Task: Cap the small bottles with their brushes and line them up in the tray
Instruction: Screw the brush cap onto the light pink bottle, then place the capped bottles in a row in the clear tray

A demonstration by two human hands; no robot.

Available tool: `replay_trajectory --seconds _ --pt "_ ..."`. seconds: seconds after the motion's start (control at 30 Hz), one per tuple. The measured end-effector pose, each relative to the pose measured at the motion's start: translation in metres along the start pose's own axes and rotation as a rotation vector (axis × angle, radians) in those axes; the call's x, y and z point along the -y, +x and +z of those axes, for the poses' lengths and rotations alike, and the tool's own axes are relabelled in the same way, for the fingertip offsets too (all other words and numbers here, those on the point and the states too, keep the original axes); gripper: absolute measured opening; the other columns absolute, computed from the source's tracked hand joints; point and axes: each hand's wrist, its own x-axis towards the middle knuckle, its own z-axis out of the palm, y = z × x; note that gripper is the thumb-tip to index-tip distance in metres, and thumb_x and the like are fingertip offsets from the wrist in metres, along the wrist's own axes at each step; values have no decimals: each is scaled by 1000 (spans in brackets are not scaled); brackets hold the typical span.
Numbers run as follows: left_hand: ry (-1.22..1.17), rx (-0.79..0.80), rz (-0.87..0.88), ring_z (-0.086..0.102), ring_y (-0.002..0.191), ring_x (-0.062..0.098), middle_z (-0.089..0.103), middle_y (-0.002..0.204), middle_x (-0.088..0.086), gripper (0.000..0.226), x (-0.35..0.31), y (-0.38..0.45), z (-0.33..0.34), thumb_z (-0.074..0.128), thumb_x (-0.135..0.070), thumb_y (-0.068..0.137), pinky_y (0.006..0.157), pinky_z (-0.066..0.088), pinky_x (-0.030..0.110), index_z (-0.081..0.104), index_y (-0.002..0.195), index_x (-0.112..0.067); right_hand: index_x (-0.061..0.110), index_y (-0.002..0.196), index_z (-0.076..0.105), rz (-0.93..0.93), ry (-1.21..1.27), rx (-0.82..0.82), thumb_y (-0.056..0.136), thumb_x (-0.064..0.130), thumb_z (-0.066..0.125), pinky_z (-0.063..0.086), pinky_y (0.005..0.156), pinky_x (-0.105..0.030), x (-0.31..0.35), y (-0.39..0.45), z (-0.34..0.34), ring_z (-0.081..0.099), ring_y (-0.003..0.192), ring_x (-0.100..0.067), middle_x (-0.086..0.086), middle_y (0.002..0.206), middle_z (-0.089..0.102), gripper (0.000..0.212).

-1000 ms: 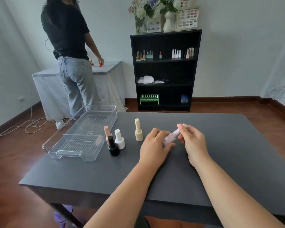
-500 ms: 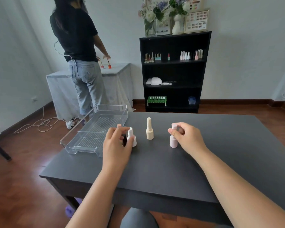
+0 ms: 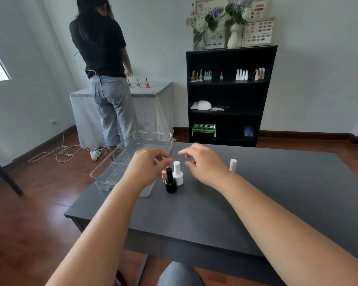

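On the dark table (image 3: pixel 256 203), a black bottle (image 3: pixel 171 181) and a white bottle (image 3: pixel 178 174) stand capped side by side. A peach bottle (image 3: pixel 163 176) shows partly behind them. A pale pink capped bottle (image 3: pixel 233 165) stands alone to the right. My left hand (image 3: pixel 146 169) hovers just left of the group with its fingers loosely apart and holds nothing. My right hand (image 3: pixel 204 165) hovers just right of the white bottle, fingers spread and empty. The clear plastic tray (image 3: pixel 120 162) lies to the left with no bottles in it. The cream bottle is not visible.
The tray overhangs the table's left corner. A person stands with their back turned at a covered side table (image 3: pixel 153 89) at the back left. A black shelf (image 3: pixel 229 96) with bottles stands against the far wall. Cables (image 3: pixel 56 153) lie on the wood floor.
My right hand let go of the pale pink bottle, which now stands alone, and moved left toward the white bottle. My left hand stays by the group of bottles. The camera view shifted left.
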Motion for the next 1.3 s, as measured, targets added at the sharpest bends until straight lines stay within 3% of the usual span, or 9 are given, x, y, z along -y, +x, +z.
replay_trajectory --seconds 0.13,0.27,0.43,0.6,0.8,0.9,1.0,1.2,1.3 --pt "-34 92 -55 62 76 0 71 78 -9 11 -3 -16 12 69 -32 84 68 45 16 74 88 -24 22 135 53 94 18 188 92 3 49 39 89 -25 4 15 16 53 106 -17 -1 134 52 47" --pt "-36 70 -54 65 75 15 70 80 -5 10 -3 -26 17 72 -24 81 75 52 32 68 88 -18 21 128 60 131 -9 224 90 5 49 33 87 -20 5 22 25 51 120 -19 -4 133 58 43" --pt "-108 70 -100 67 77 9 73 81 -4 12 2 -24 2 77 -19 76 79 53 29 73 87 -18 20 116 67 137 -48 245 90 14 57 44 87 -27 3 22 17 56 107 -17 -1 116 65 28" --pt "-143 13 -97 61 68 -9 69 77 -18 14 18 5 -45 74 -24 81 61 43 12 72 91 -33 22 107 72 71 -112 265 86 19 64 42 70 -20 17 43 -13 56 89 -8 4 103 64 22" --pt "-2 -95 -111 60 66 13 72 96 5 27 59 71 -67 64 -11 88 72 53 27 71 113 -19 21 95 74 36 -37 177 80 25 74 48 65 -21 42 101 -31 59 76 -4 9 84 66 16" --pt "77 -110 -107 64 82 24 69 105 8 26 85 95 -55 63 -8 87 74 55 35 71 110 -15 19 93 72 54 -22 92 80 24 75 44 59 -20 43 129 -5 57 70 -6 11 74 61 14" --pt "119 -109 -82 63 93 27 69 104 8 22 107 110 -39 66 -8 82 84 51 38 72 103 -13 18 96 67 92 -44 65 86 23 68 52 71 -34 38 153 31 60 83 -18 0 91 64 12" --pt "140 -50 -94 63 88 25 70 96 8 17 141 136 -18 70 -13 79 80 50 34 73 96 -13 18 112 64 173 -134 198 90 15 57 52 84 -40 33 200 72 59 100 -26 -8 115 61 23" --pt "147 -9 -95 63 90 24 70 98 8 18 152 147 -10 69 -13 80 82 51 35 73 97 -14 20 117 62 180 -234 263 92 15 54 50 81 -37 34 216 82 58 102 -28 -9 120 58 27"
